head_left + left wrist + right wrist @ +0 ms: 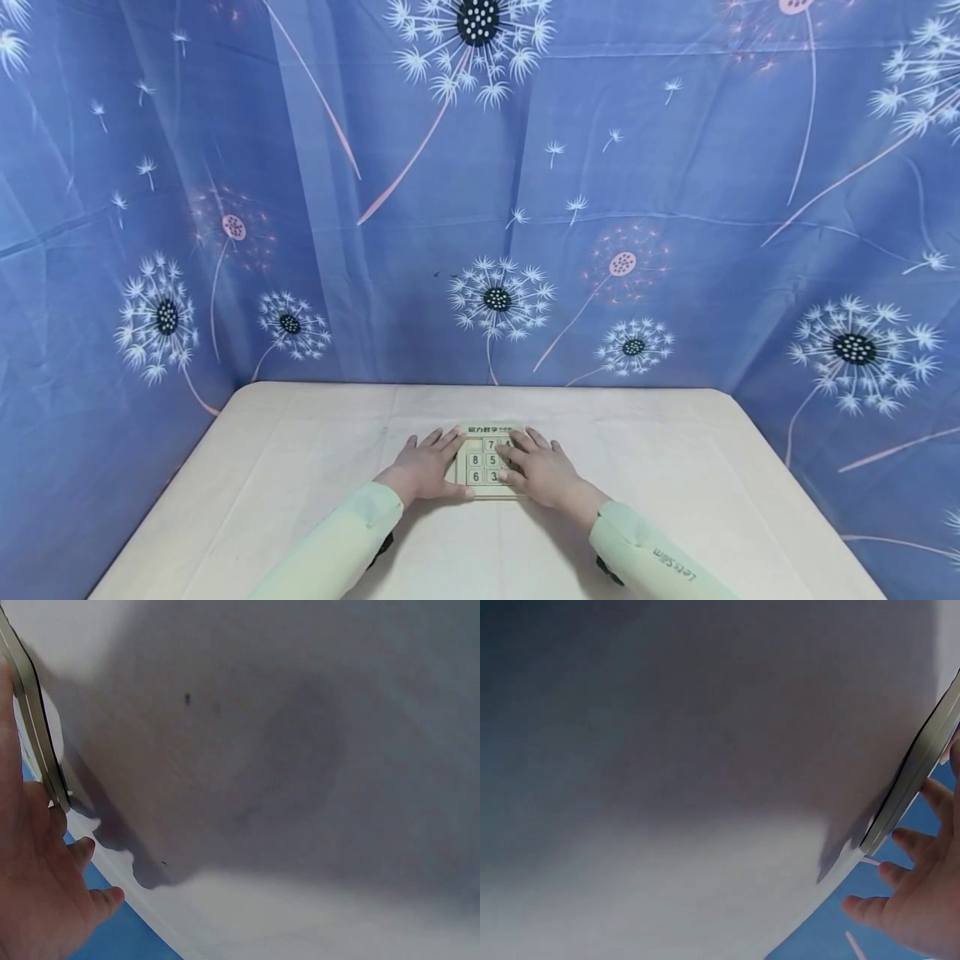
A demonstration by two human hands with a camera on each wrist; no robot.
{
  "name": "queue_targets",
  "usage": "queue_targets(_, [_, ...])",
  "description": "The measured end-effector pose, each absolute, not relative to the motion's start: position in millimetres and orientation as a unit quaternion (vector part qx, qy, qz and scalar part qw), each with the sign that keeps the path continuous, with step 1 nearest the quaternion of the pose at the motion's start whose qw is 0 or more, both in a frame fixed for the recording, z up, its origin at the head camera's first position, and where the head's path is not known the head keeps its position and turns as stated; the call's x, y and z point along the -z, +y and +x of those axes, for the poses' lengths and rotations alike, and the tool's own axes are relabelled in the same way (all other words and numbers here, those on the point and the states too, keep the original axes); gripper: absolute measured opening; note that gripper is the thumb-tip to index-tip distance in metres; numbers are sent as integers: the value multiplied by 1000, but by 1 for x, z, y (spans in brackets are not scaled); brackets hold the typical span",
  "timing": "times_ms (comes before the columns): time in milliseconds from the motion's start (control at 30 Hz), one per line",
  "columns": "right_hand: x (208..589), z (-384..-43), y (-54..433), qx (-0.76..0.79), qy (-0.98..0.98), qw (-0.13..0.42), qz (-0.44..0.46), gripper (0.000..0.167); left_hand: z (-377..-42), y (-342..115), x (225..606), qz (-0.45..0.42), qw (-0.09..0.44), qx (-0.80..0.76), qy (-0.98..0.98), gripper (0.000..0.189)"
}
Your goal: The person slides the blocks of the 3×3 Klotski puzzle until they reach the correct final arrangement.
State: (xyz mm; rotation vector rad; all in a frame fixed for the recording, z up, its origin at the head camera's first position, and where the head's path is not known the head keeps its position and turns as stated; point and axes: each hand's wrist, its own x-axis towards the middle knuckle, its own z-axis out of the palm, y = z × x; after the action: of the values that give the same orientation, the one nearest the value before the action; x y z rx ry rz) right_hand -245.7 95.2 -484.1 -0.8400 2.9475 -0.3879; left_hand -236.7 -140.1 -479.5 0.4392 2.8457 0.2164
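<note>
A pale green number slide puzzle [461, 492] lies flat on the table, with numbered square tiles in its frame and a gap at the upper left of the grid. My left hand [427, 471] rests along its left side, thumb at the lower corner and index finger near the top corner, the other fingers spread. Over the right side lies my right hand [551, 475], its index finger and thumb reaching onto the tiles and hiding part of the right column. Both wrist views catch the puzzle's edge [37, 724] beside the fingers.
The cream-coloured table [300, 450] has rounded far corners. Behind it and at both sides hangs a blue curtain [420, 275] printed with dandelions. Pale green sleeves [345, 533] cover both forearms, which come in from the near edge.
</note>
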Motion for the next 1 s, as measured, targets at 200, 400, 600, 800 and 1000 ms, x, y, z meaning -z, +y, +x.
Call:
queue_targets(200, [484,-246,94,123,954,26,-273,51,-237,-140,480,150,124,-73,978,99])
queue_targets(400, [487,-250,93,120,952,28,-279,50,-239,-141,483,153,117,-76,978,99])
queue_targets(600, [485,-249,90,122,952,33,-279,49,-239,-140,484,151,119,-70,979,100])
queue_targets(800, [484,-248,86,114,953,36,-280,50,-240,-141,486,153,119,-67,979,100])
queue_targets(1000, [483,-248,83,113,952,42,-281,49,-240,-142,487,155,119,-65,978,100])
